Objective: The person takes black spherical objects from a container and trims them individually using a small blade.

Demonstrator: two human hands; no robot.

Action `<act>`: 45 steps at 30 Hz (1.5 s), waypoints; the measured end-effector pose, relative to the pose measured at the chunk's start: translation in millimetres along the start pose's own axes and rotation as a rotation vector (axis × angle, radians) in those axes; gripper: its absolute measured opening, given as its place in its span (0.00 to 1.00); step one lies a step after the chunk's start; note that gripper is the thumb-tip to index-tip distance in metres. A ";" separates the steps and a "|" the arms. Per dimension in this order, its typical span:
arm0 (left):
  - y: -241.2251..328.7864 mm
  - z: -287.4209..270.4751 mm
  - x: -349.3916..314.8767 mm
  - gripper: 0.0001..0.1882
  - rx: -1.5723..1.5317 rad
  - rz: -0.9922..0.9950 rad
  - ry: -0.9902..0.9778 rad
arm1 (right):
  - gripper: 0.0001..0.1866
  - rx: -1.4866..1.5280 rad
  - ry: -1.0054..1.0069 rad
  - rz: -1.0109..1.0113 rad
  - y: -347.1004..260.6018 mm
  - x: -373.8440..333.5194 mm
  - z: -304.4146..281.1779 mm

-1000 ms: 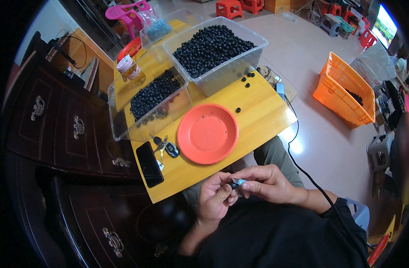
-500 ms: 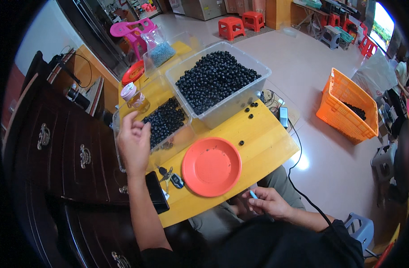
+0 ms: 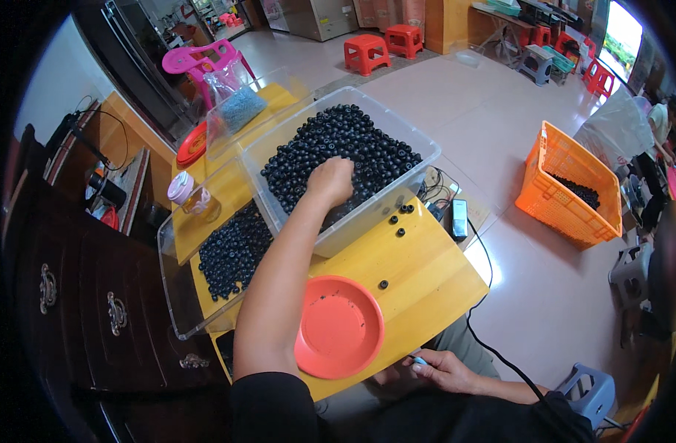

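My left hand (image 3: 332,181) reaches down onto the small black round pieces (image 3: 367,148) heaped in the large clear plastic bin (image 3: 424,160). Its fingers are curled, and whatever is in them is hidden. Low at the table's front edge, my right hand (image 3: 448,371) is closed on a small tool with a light blue handle (image 3: 420,361) and a thin tip. Between the hands lies a shallow red-orange bowl (image 3: 341,328) with a few dark specks in it. More black pieces (image 3: 231,251) fill a shallow clear tray (image 3: 177,314) beside my left forearm.
Several loose black pieces (image 3: 383,284) lie on the yellow table (image 3: 426,295). A pink-lidded bottle (image 3: 194,196) stands behind the tray, near a bag of blue-grey bits (image 3: 242,108). An orange crate (image 3: 559,210) sits on the floor at right. A black cable (image 3: 477,325) hangs past the table's right corner.
My left hand has moved right from above the shallow tray into the large bin. My forearm now covers the keys. The right hand keeps its grip on the blue-handled tool. The view has shifted slightly.
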State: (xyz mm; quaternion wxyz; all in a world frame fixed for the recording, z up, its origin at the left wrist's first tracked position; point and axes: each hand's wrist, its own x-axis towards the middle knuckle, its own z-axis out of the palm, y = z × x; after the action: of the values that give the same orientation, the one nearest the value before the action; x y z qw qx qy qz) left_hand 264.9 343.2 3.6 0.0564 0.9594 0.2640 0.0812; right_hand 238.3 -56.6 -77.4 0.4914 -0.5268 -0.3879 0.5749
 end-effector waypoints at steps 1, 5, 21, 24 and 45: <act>7.9 0.4 6.6 0.10 -0.005 0.005 -0.005 | 0.12 0.013 0.024 -0.029 2.9 0.2 -3.8; 24.8 -8.0 19.4 0.13 0.069 -0.163 -0.185 | 0.12 0.086 0.071 0.059 4.9 0.5 -14.5; 53.1 -67.7 -57.9 0.06 -1.099 -0.147 0.120 | 0.10 0.110 0.170 -0.035 -21.0 -27.6 -8.2; 99.9 -80.1 -158.3 0.08 -1.505 -0.082 0.139 | 0.10 0.019 0.262 -0.141 -49.5 -19.3 -7.9; 152.3 -20.6 -397.3 0.11 -2.104 -0.248 0.292 | 0.14 -0.269 0.051 -0.576 -84.9 -21.7 85.9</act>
State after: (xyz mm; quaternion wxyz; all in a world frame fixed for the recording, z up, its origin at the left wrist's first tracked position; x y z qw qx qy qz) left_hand 0.2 9.5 -3.2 0.8315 0.3760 0.1614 0.3758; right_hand 166.0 -53.2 21.6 0.5693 -0.4699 -0.5813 0.3423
